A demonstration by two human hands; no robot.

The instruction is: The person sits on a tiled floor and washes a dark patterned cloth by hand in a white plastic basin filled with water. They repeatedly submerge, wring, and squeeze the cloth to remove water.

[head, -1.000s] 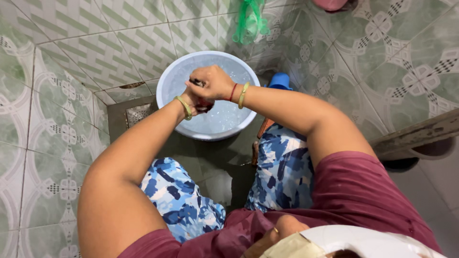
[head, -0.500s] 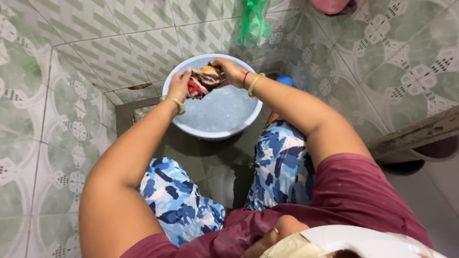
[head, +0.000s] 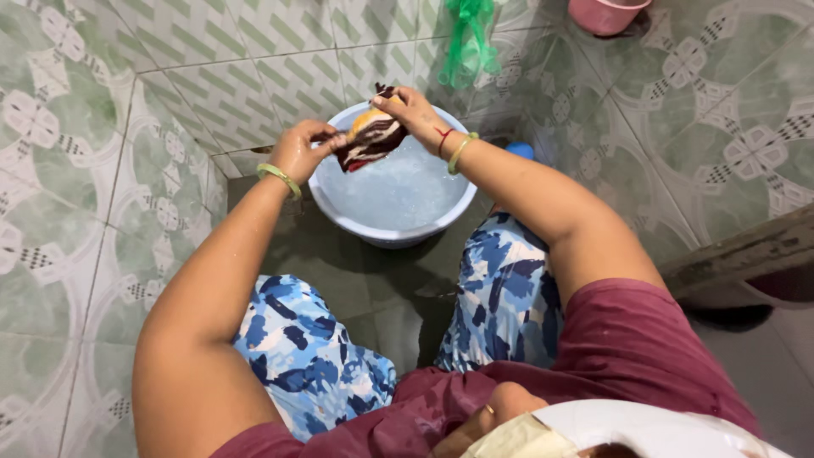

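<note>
Both hands, left hand (head: 301, 148) and right hand (head: 411, 110), stretch patterned cloth (head: 370, 137) between them

Both arms reach forward, left hand (head: 303, 146) and right hand (head: 410, 110) raised (fingers pinched).

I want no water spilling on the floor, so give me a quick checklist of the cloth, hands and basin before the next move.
1. Left hand has a grip on the striped multicoloured wet cloth: ok.
2. Right hand has a grip on the cloth's other end: ok.
3. Cloth is held above the round light-blue plastic basin, not beyond its rim: ok.
4. Basin sits flat on the dark wet floor: ok.
5. Water level stays below the rim: ok.
6. Cloth is fully wrung out: cannot tell.
</note>
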